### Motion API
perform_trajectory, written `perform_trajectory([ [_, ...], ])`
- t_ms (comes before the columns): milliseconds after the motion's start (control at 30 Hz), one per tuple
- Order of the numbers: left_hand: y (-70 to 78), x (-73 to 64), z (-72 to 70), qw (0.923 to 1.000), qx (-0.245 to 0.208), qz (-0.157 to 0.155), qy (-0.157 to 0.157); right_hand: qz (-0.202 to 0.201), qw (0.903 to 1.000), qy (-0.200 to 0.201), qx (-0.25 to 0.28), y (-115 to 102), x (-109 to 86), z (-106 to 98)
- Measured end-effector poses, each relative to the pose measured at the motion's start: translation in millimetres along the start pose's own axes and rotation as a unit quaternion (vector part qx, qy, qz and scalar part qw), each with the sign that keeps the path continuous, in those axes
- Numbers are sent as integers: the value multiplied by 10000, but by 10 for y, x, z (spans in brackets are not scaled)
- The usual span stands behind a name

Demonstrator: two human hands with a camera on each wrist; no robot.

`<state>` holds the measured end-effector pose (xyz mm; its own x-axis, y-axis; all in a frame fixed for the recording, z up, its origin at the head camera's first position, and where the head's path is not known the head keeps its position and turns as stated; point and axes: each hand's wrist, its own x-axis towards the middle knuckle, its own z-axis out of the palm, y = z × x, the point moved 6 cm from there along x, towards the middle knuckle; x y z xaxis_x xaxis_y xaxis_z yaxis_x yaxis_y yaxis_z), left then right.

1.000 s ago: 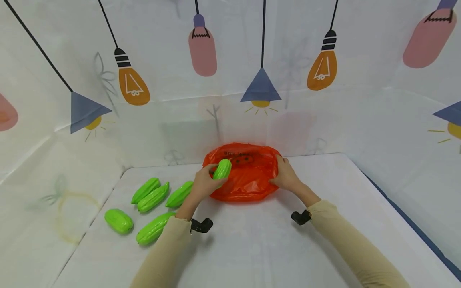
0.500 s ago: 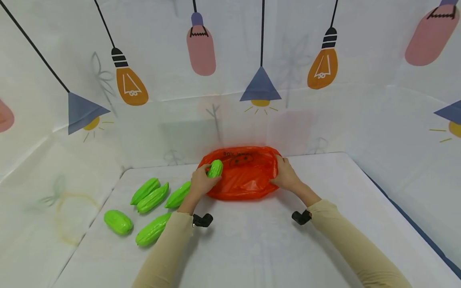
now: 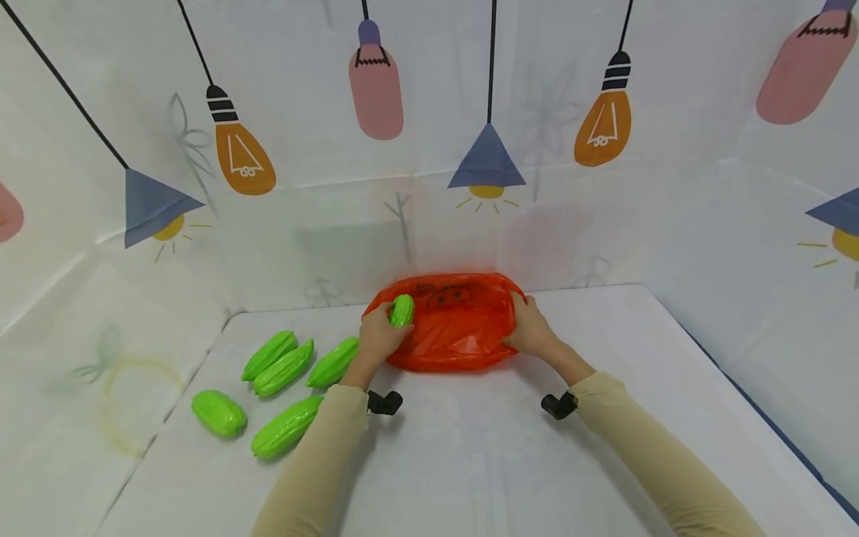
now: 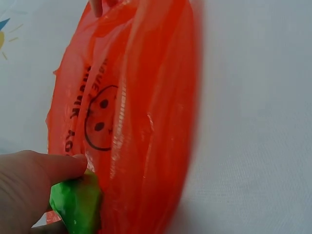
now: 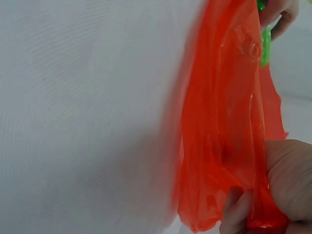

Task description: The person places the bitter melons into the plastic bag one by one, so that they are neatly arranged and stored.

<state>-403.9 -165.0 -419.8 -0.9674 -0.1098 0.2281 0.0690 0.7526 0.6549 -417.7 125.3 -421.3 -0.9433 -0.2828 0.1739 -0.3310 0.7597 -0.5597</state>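
My left hand (image 3: pixel 378 337) holds a bright green, ridged bitter melon (image 3: pixel 402 311) at the left side of a red plastic bag (image 3: pixel 463 339). In the left wrist view, the thumb lies over the green bitter melon (image 4: pixel 78 204) beside the bag's printed smiling face. My right hand (image 3: pixel 532 328) grips the bag's right edge. The right wrist view shows that hand (image 5: pixel 291 175) with the red film between its thumb and fingers. The bag lies on its side, its mouth spread between both hands. What is inside the bag is hidden.
Several more green bitter melons (image 3: pixel 285 368) lie on the white table (image 3: pixel 470 455) left of the left hand; the left forearm partly covers one. A white sheet (image 3: pixel 429 209) printed with lamps and bulbs hangs behind and at the sides. The bag sits close to the table's back edge.
The left hand has moved slightly left with the bitter melon, to the bag's left edge. The bag's opening has widened leftward. The right hand has stayed almost in place.
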Motion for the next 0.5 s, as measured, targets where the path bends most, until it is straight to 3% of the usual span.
perform_trajectory([
  [500, -93, 18, 49, 9998, 51, -174, -107, 331, 9992, -226, 72, 35, 1, 29],
])
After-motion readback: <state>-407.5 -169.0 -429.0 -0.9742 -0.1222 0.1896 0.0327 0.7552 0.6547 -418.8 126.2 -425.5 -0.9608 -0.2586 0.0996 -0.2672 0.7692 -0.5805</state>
